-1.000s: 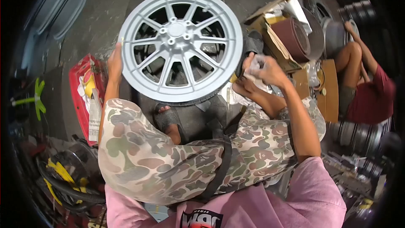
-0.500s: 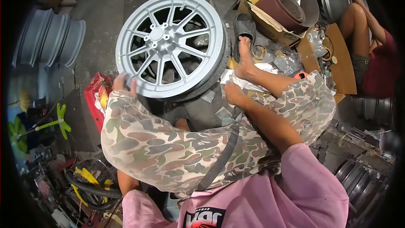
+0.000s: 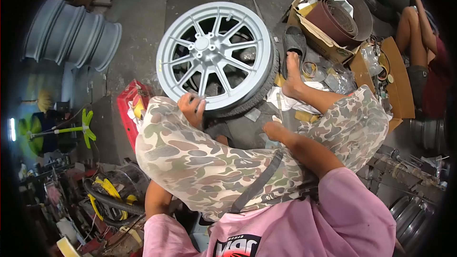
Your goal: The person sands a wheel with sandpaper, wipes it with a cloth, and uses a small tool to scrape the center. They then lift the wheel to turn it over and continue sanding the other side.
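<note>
A grey multi-spoke car wheel (image 3: 202, 44) lies face up on a black tyre (image 3: 247, 106) on the floor before me. My left hand (image 3: 192, 109) is at the wheel's near rim, fingers bent and apart, with the wrist behind my camouflage-clad knee. Between my legs, my right hand (image 3: 273, 130) is closed, back of the hand up. A small greyish patch shows just below its fingers; I cannot tell whether the hand holds it. A flat grey square (image 3: 253, 114) lies on the floor between this hand and the tyre.
Cartons hold a brown abrasive roll (image 3: 328, 21) and plastic bags (image 3: 370, 58). A red container (image 3: 134, 104) stands left of my knee. Grey wheel barrels (image 3: 71, 33) are at far left, above a green fan (image 3: 85, 128). Another person (image 3: 419, 62) sits at right.
My view has shifted, so the scene sits farther right. My left hand has moved along the rim toward its near edge; my right hand has drawn back from the white cloth toward me.
</note>
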Available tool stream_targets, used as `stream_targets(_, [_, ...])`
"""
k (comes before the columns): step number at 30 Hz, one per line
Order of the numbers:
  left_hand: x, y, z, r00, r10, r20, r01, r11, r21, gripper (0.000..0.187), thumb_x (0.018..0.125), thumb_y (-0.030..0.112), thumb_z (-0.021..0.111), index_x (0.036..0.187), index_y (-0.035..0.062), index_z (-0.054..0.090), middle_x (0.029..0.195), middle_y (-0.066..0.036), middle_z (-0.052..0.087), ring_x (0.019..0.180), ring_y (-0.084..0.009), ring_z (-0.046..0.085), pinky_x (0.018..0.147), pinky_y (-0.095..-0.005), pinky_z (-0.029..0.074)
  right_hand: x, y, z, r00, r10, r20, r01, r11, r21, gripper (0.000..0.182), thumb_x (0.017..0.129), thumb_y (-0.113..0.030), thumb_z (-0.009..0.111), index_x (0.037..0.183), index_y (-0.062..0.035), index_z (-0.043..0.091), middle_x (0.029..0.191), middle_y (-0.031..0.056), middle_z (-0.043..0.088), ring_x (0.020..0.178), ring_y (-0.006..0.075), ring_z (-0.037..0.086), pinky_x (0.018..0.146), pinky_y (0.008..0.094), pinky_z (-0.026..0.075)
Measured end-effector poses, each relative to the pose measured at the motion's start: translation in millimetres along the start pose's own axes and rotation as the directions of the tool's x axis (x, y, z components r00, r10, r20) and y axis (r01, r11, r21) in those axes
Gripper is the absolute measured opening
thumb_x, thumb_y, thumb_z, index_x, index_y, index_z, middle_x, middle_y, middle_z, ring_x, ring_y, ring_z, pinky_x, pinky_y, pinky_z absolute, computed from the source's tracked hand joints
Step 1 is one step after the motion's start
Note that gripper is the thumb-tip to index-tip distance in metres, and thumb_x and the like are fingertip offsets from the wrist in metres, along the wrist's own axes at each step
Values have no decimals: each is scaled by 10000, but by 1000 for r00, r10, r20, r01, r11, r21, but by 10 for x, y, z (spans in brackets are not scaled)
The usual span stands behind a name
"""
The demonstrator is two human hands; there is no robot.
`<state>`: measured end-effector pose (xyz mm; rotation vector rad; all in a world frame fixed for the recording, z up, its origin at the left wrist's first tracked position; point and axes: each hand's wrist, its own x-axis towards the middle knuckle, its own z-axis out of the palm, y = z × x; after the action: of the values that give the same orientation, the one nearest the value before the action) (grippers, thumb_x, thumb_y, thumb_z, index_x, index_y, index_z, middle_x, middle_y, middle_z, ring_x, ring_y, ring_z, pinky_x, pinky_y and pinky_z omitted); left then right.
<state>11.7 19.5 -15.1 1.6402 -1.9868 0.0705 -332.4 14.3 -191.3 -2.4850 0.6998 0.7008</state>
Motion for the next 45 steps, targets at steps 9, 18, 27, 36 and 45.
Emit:
stream_targets(9, [275, -225, -618, 944, 76, 322, -78, 997, -8, 224, 894, 239, 786, 1030, 62, 777, 975, -135, 707, 947, -338, 694, 830, -447, 537, 21, -32, 153, 993, -99, -66, 105, 991, 86, 192, 823, -95, 679, 987, -67, 774, 1018, 188, 774, 1000, 366, 754, 894, 455, 598])
stream_targets(18, [1709, -44, -1886, 936, 21, 352, -77, 986, 146, 304, 989, 268, 698, 1001, -31, 753, 919, -215, 714, 861, -396, 692, 793, -449, 534, -176, 20, 136, 986, -117, -118, 127, 989, 82, 136, 837, -96, 661, 928, -64, 758, 904, 181, 764, 913, 363, 763, 825, 451, 613])
stream_targets(27, [1463, 746, -654, 587, -49, 808, -20, 997, 75, 456, 865, 438, 812, 1004, 6, 767, 999, -236, 757, 949, -397, 747, 870, -471, 597, -193, 132, 214, 991, -109, -81, 114, 992, 58, 142, 863, -117, 627, 911, -65, 751, 859, 191, 752, 855, 368, 758, 797, 451, 611])
stream_targets(36, [1093, 361, -563, 508, -82, 857, 65, 996, 57, 477, 827, 427, 847, 1029, 4, 759, 988, -218, 761, 988, -425, 732, 878, -483, 587, -311, -280, -749, 974, -206, -95, 210, 977, 43, 183, 897, -114, 600, 1035, -61, 708, 889, 162, 708, 894, 367, 711, 837, 471, 573])
stream_targets(45, [1309, 366, -861, 506, 183, 843, 316, 870, -379, 494, 848, 349, 859, 1207, 26, 753, 991, -130, 780, 909, -231, 735, 828, -357, 560, -946, -495, -2661, 916, -22, -401, 253, 807, 533, 203, 925, -186, 722, 996, 4, 699, 842, 199, 713, 787, 328, 698, 738, 432, 538])
